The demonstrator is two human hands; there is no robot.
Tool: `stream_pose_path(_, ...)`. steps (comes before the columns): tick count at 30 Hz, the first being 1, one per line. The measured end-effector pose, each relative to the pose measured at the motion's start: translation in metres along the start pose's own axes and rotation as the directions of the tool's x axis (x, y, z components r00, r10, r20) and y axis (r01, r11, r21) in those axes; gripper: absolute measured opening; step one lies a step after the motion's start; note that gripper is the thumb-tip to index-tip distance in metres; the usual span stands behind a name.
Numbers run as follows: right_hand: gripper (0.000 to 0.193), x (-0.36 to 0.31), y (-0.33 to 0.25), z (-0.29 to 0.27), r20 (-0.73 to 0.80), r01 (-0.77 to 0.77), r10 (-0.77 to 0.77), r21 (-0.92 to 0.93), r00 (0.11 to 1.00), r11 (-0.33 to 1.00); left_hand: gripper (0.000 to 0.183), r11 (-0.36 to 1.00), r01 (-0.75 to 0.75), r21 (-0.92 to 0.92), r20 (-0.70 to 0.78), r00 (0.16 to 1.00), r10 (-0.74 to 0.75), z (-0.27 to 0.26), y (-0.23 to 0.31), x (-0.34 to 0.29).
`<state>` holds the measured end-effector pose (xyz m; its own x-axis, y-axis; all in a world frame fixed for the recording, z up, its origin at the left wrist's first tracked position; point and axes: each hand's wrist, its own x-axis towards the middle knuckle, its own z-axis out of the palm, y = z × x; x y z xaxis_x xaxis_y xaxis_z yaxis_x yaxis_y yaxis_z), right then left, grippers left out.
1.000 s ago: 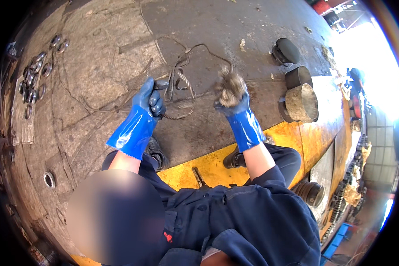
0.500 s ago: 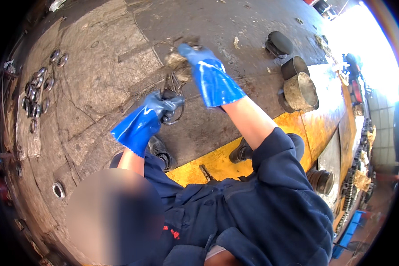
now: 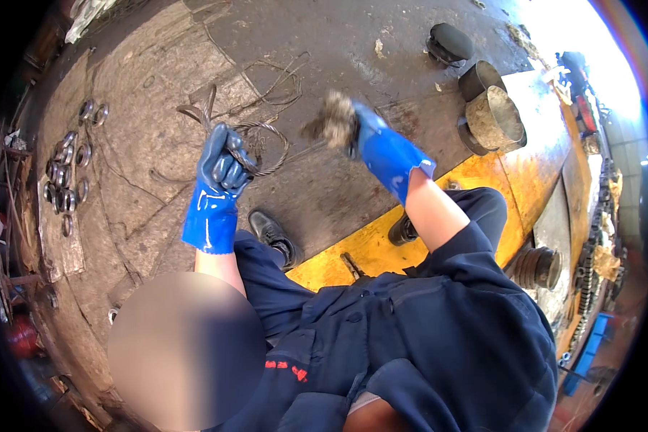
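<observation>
My left hand, in a blue rubber glove, is closed around a twisted steel wire rope. One loop of the rope curls out to the right of my fist. Above the fist, another bent end sticks up, and thinner strands trail over the floor beyond. In my right hand, gloved the same way, is a bunched, dirty grey-brown rag, somewhat blurred. The rag is apart from the rope, off to its right.
Several metal rings lie grouped on the worn floor sheets at left. To the right stand a dark round lidded object and open cylinders. A yellow floor plate runs by my boots. Stacked round parts sit at lower right.
My hands have moved apart. The right has swung right and down with the rag, off the rope. The left has shifted left and up, and the rope loop now shows clearly.
</observation>
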<state>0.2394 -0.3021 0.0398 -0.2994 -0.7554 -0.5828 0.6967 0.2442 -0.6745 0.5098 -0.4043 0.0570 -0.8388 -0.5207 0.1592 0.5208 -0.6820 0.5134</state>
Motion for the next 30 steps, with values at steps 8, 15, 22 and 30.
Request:
stream_pose_path(8,0.027,-0.012,0.0,-0.032,-0.153,0.163,-0.09,0.578,0.984,0.8,0.055,0.991,0.065,-0.121,0.111,0.992,-0.051,-0.009,-0.008,-0.005)
stream_pose_path(15,0.021,0.024,-0.08,-0.146,-0.259,0.329,-0.204,0.786,0.944,0.524,0.06,0.973,0.12,-0.197,0.221,0.972,-0.076,-0.023,-0.025,0.017)
stream_pose_path(22,0.021,0.051,-0.008,-0.263,-0.166,0.274,-0.23,0.328,0.959,0.904,0.064,0.963,0.14,-0.231,0.421,0.907,-0.03,-0.017,-0.023,0.037)
stream_pose_path(30,0.026,0.082,0.08,-0.024,0.764,-0.345,0.143,0.111,0.629,0.932,0.056,0.965,0.088,-0.247,0.279,0.96,-0.016,0.004,-0.037,0.035)
